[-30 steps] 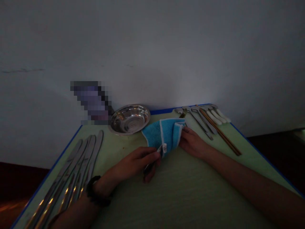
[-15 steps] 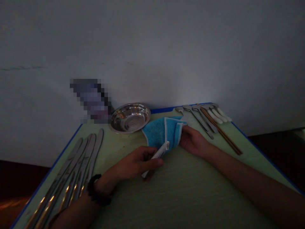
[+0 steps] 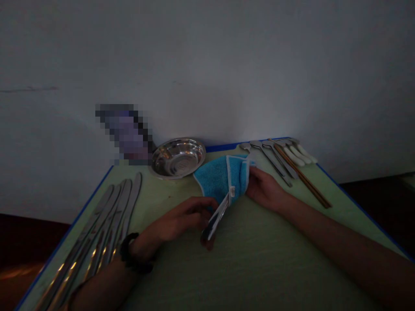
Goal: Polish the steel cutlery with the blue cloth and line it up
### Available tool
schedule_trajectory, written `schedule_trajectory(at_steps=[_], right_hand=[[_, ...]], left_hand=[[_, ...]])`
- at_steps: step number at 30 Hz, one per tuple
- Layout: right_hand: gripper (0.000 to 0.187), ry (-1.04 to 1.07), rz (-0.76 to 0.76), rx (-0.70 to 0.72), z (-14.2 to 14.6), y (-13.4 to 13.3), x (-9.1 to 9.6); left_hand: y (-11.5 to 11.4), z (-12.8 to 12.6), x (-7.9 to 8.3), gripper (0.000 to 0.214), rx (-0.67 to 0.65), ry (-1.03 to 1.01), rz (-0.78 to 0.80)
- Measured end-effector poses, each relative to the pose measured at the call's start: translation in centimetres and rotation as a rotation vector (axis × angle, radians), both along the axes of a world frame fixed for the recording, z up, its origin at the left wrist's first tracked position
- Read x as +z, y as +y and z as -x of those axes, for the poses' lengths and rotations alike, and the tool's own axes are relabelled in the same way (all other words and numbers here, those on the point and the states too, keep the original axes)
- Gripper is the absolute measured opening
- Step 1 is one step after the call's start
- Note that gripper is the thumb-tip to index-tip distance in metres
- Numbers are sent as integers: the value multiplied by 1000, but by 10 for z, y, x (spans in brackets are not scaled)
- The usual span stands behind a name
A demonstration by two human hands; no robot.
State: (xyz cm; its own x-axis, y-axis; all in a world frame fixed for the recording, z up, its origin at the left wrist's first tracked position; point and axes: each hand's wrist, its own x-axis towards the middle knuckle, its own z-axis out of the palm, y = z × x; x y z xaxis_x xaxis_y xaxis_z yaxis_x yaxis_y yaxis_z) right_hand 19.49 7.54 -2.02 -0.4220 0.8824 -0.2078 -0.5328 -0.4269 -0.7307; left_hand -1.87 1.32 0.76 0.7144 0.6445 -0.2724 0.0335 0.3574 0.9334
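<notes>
My left hand (image 3: 184, 218) pinches the handle of a table knife (image 3: 216, 218), and the knife's far end is buried in the fold of a blue cloth (image 3: 223, 179). My right hand (image 3: 266, 190) grips that folded cloth from the right side, pressing it around the blade. The cloth has a pale border and rests on the light green table top (image 3: 246, 263). A dark band sits on my left wrist.
A row of several table knives (image 3: 106, 229) lies along the left edge. A steel bowl (image 3: 177, 158) stands at the back next to a blurred object. Spoons (image 3: 275, 160) and chopsticks (image 3: 303, 177) lie at the back right. A pale wall rises behind.
My left hand has drawn the knife further out of the cloth and turned it, so more of its shiny length shows. My right hand stays clamped on the cloth.
</notes>
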Motion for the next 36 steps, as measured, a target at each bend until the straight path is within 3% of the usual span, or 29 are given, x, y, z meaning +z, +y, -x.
schedule_trajectory(at_steps=[6, 25, 29, 36], right_hand=[[10, 5, -21, -19, 1, -1, -3], [3, -18, -54, 27, 2, -2, 0], [8, -56, -108, 43, 1, -4, -3], [19, -104, -208, 71, 0, -7, -6]], left_hand=[[2, -3, -5, 16, -69, -23, -27], [1, -5, -4, 8, -10, 85, -65], [0, -9, 0, 18, 45, 210, -91], [-3, -19, 1, 34, 21, 332, -206]])
